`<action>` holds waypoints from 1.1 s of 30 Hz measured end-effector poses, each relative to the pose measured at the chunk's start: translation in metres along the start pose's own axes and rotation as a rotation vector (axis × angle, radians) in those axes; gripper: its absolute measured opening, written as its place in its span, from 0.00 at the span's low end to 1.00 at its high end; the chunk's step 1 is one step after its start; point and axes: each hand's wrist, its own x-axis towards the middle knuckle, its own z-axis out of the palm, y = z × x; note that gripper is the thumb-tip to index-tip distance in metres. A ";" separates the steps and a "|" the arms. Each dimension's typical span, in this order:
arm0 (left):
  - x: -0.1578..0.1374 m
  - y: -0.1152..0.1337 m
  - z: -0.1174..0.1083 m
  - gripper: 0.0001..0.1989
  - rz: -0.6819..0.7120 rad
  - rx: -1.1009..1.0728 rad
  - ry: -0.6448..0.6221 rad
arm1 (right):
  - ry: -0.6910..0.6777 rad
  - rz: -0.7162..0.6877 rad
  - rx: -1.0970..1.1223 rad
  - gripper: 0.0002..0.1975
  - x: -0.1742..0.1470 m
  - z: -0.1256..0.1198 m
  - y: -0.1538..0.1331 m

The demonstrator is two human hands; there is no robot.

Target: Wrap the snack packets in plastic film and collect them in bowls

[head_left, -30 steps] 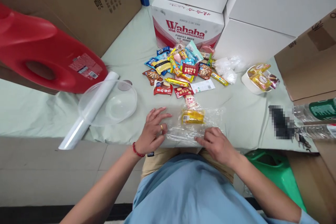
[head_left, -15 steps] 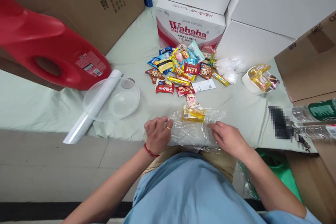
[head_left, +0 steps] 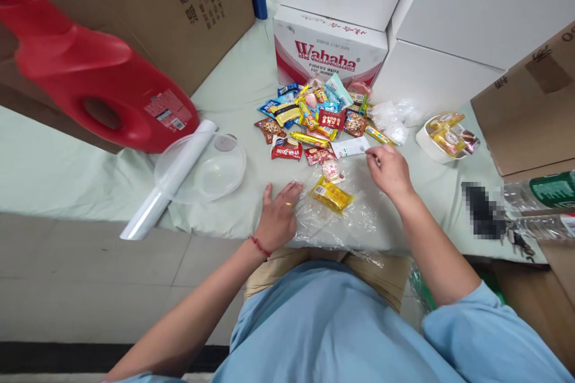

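My left hand (head_left: 279, 212) lies with its fingers spread at the left side of a crumpled sheet of clear plastic film (head_left: 332, 230). On the film rests a yellow snack packet (head_left: 331, 194), tilted. A pink-and-white snack packet (head_left: 332, 171) sits just above it. My right hand (head_left: 390, 172) is closed, its fingertips pinching the right end of a white packet (head_left: 350, 148). Behind that spreads a pile of wrapped snacks (head_left: 309, 114) in red, yellow, blue and brown.
A white bowl with snacks (head_left: 433, 146) stands right. At left are a clear plastic lid (head_left: 200, 176), a white roll (head_left: 168, 182) and a red jug (head_left: 112, 93). Cardboard boxes (head_left: 330, 51) line the back. Keys (head_left: 518, 239) and plastic bottles (head_left: 539, 224) lie far right.
My right hand has left the film and moved up to the white packet. My left hand has opened and flattened. The yellow packet has turned at an angle.
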 end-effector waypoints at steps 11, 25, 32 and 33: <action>0.000 0.020 -0.008 0.28 -0.087 0.109 -0.118 | -0.560 0.240 0.272 0.13 0.079 0.039 -0.022; -0.020 0.024 -0.004 0.36 -0.089 0.190 -0.144 | -0.518 0.139 0.331 0.06 0.077 0.058 -0.020; -0.019 0.022 -0.002 0.35 -0.063 0.180 -0.124 | -0.459 0.138 0.206 0.13 0.065 0.046 -0.010; -0.020 0.022 -0.002 0.35 -0.062 0.176 -0.122 | -0.500 0.115 0.166 0.13 0.064 0.046 -0.014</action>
